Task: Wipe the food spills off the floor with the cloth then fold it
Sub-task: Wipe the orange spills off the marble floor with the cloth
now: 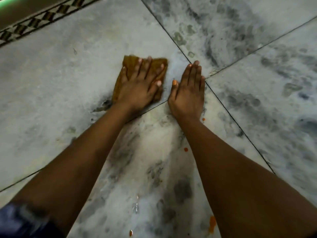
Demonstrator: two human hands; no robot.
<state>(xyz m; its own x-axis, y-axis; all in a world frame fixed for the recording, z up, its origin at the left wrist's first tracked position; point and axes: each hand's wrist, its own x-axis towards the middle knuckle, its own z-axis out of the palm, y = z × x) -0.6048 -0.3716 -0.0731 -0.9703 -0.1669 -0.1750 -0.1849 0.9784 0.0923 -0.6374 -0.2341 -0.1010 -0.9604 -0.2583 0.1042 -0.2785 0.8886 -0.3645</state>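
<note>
Left hand: the left hand (pixel 137 83) lies flat with its fingers spread, pressing down on the cloth (pixel 155 67).
Right hand: the right hand (pixel 187 90) lies flat on the bare floor (pixel 60 74), fingers straight and pressed together, thumb apart; it holds nothing.
Gap between hands: the right thumb sits just beside the cloth's right edge, apart from it.
Cloth: a brown, roughly rectangular piece, flat on the floor under the left hand; its far corners show beyond the fingertips, and it looks damp, though the blur makes that hard to judge.
Spills: small orange spots (pixel 186 149) lie on the floor near the right forearm, and a larger orange smear (pixel 212 224) lies close to the lower edge.
Floor: grey-white marbled slabs with dark veining, smooth, split by thin dark seams (pixel 228 109) that cross just beside the right hand.
Open room: bare slab spreads left, right and beyond the cloth.
Far edge: a patterned border strip (pixel 34 23) runs along the upper left.
</note>
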